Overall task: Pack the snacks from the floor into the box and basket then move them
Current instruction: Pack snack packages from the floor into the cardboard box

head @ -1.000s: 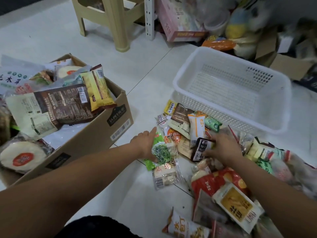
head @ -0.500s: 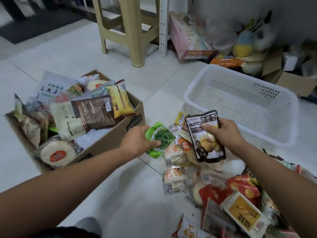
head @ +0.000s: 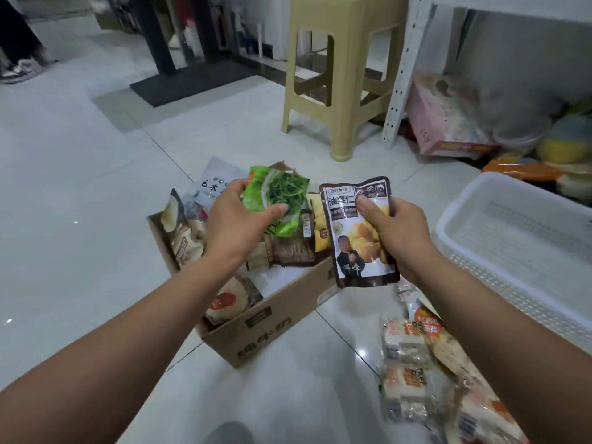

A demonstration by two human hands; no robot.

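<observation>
Above the well-filled cardboard box (head: 272,328): one green seaweed packet (head: 278,197) pinched between thumb and fingers of the left hand (head: 237,225), one dark chestnut pouch (head: 358,238) gripped in the curled right hand (head: 397,232). Best laid flat into the box's gaps, one at a time, clear of its rim. Right of the box, one white basket (head: 512,251) and a floor pile of wrapped snacks (head: 413,363), too overlapped to count.

Tiled floor (head: 80,187): box (head: 272,325), basket (head: 499,283), snacks (head: 407,347), stool (head: 346,75).

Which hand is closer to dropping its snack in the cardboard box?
Left, probably. The left hand holds the green packet above the cardboard box; the right hand holds the dark packet at its right edge.
</observation>
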